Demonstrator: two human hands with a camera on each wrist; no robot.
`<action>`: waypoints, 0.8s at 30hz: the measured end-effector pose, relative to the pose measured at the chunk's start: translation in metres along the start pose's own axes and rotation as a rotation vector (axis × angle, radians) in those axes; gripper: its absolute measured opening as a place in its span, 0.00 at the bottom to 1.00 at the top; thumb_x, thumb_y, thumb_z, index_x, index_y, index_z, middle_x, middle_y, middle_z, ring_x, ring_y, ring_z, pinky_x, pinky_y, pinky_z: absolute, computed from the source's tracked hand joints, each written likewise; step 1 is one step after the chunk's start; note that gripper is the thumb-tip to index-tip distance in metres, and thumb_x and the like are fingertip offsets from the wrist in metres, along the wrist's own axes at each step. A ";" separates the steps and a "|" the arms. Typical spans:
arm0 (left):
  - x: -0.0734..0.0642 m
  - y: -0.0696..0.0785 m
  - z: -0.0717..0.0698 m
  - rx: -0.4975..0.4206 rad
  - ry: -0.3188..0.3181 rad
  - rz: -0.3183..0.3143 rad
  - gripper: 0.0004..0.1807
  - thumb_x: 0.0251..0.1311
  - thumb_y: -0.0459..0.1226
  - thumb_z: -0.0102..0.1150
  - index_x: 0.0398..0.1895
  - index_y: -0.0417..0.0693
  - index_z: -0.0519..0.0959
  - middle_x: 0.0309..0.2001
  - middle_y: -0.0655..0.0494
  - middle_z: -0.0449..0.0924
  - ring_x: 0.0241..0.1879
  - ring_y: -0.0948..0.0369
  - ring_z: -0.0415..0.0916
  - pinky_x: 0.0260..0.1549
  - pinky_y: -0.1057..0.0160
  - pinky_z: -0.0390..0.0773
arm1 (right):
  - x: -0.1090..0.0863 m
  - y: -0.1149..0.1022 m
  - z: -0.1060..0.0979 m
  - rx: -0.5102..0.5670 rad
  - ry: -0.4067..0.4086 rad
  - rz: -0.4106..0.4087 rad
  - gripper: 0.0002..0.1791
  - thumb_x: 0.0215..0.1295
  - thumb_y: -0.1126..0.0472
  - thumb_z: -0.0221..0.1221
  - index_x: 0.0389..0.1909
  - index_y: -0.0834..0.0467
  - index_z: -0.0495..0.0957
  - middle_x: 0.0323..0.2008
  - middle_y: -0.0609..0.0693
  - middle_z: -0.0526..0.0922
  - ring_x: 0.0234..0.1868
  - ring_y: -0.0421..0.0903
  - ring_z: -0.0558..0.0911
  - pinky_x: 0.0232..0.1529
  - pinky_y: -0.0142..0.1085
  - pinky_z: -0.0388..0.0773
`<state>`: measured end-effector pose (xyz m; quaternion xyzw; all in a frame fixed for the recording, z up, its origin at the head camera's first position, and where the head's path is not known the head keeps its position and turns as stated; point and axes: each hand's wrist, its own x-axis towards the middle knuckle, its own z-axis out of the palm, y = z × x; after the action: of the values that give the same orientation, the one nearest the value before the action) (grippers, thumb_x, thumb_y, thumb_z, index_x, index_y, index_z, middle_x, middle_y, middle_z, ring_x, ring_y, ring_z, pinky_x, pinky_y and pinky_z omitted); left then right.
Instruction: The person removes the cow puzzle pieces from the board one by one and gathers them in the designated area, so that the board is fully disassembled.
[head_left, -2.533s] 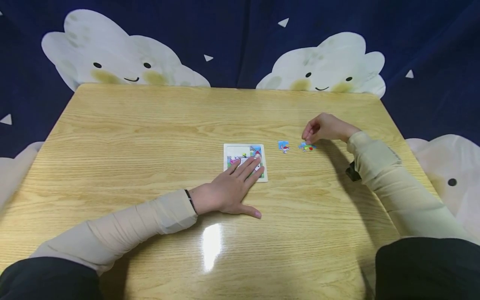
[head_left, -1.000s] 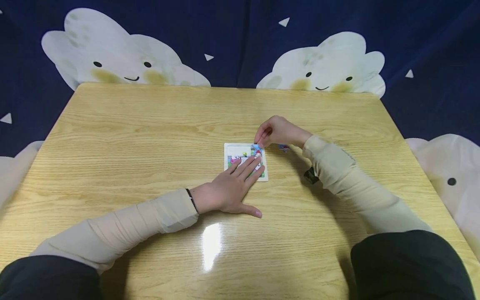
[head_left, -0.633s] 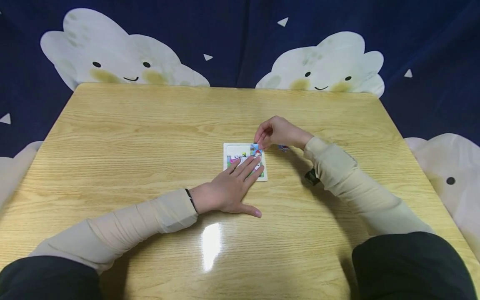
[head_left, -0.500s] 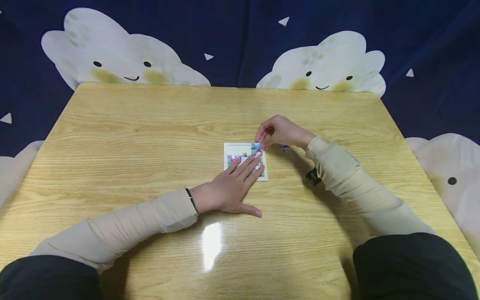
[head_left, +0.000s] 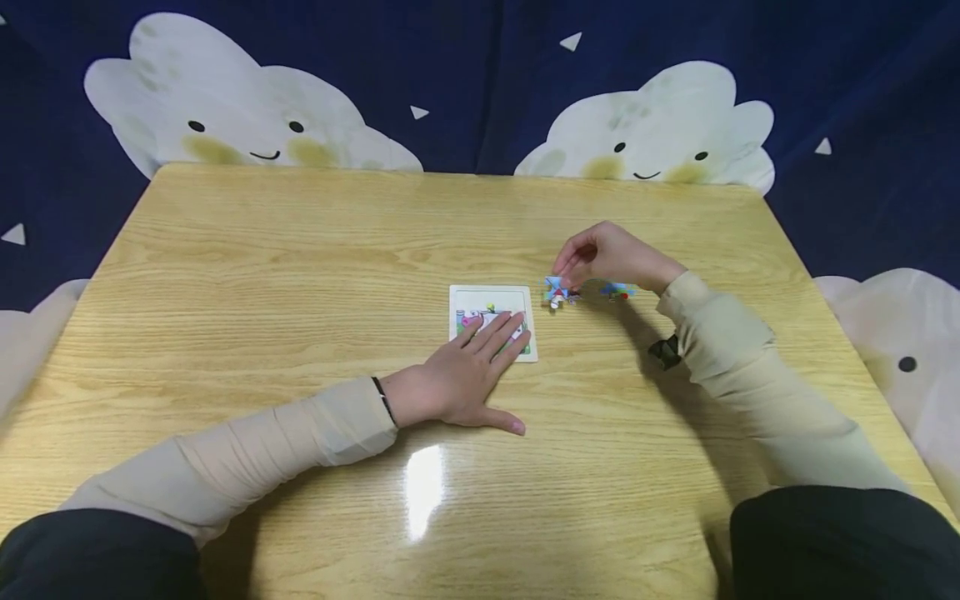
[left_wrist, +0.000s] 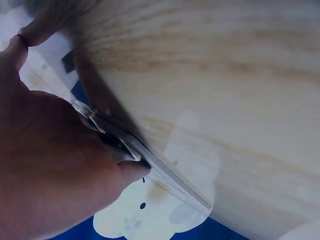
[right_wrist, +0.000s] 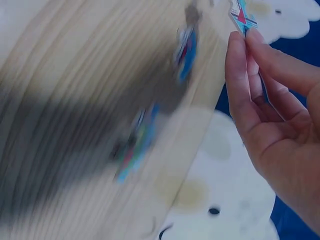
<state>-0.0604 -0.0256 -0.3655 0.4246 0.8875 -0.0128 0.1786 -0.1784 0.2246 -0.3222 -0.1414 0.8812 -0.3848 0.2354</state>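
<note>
My left hand (head_left: 468,375) lies flat with fingers spread across the lower part of a small white-framed puzzle tray (head_left: 453,302). A pink-and-white animal picture (head_left: 471,319) shows beside the fingers, and the top strip of the tray is bare. In the left wrist view, the tray (left_wrist: 165,172) appears edge-on beneath the fingers. My right hand (head_left: 611,252) pinches a blue jigsaw piece (right_wrist: 241,16) with a red windmill, between thumb and forefinger, just right of the tray. In the head view this piece (head_left: 556,289) overlaps a second jigsaw piece (head_left: 574,297) behind it.
Another blue jigsaw piece with a red spot (head_left: 619,291) lies on the wooden table (head_left: 300,250), below my right hand. The right wrist view shows both loose pieces blurred. A dark blue curtain (head_left: 465,75) with cloud faces hangs along the table's far edge.
My right hand reached from the loose pieces to the tray's top right corner, pinched the windmill piece there and lifted it out to the right. The left hand stays put.
</note>
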 end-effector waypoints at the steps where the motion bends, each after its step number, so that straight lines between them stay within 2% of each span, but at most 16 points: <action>1: 0.000 0.000 0.000 -0.002 0.001 -0.001 0.62 0.56 0.76 0.39 0.79 0.45 0.32 0.77 0.46 0.21 0.76 0.52 0.20 0.72 0.51 0.30 | -0.004 0.003 -0.005 -0.001 0.005 0.008 0.08 0.61 0.69 0.66 0.40 0.67 0.83 0.34 0.56 0.85 0.34 0.49 0.84 0.40 0.42 0.82; 6: 0.001 0.000 0.001 -0.011 0.013 0.000 0.62 0.56 0.76 0.40 0.79 0.45 0.32 0.78 0.46 0.21 0.76 0.53 0.20 0.72 0.52 0.30 | -0.023 0.022 -0.031 -0.018 0.039 0.053 0.10 0.61 0.69 0.66 0.42 0.68 0.82 0.34 0.55 0.85 0.34 0.45 0.83 0.38 0.37 0.81; 15: 0.005 -0.004 0.009 -0.002 0.027 0.006 0.63 0.54 0.77 0.37 0.78 0.47 0.30 0.77 0.48 0.19 0.75 0.54 0.18 0.72 0.53 0.29 | -0.048 0.071 -0.071 -0.025 0.048 0.150 0.13 0.60 0.71 0.66 0.44 0.72 0.80 0.31 0.55 0.85 0.32 0.48 0.84 0.37 0.40 0.82; 19: 0.005 -0.003 0.010 -0.011 0.028 0.010 0.63 0.55 0.77 0.38 0.78 0.47 0.30 0.77 0.48 0.19 0.75 0.54 0.18 0.72 0.53 0.29 | -0.051 0.092 -0.080 -0.008 0.040 0.198 0.13 0.60 0.74 0.64 0.45 0.75 0.79 0.30 0.54 0.84 0.30 0.44 0.84 0.35 0.37 0.82; 24: 0.005 -0.003 0.010 -0.008 0.033 0.008 0.63 0.55 0.77 0.38 0.78 0.47 0.30 0.77 0.48 0.19 0.75 0.53 0.18 0.72 0.53 0.28 | -0.051 0.103 -0.084 -0.056 0.057 0.219 0.12 0.59 0.74 0.64 0.43 0.75 0.80 0.29 0.51 0.83 0.29 0.38 0.81 0.33 0.31 0.79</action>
<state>-0.0624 -0.0256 -0.3772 0.4275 0.8887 -0.0017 0.1659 -0.1857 0.3664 -0.3335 -0.0396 0.9081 -0.3358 0.2470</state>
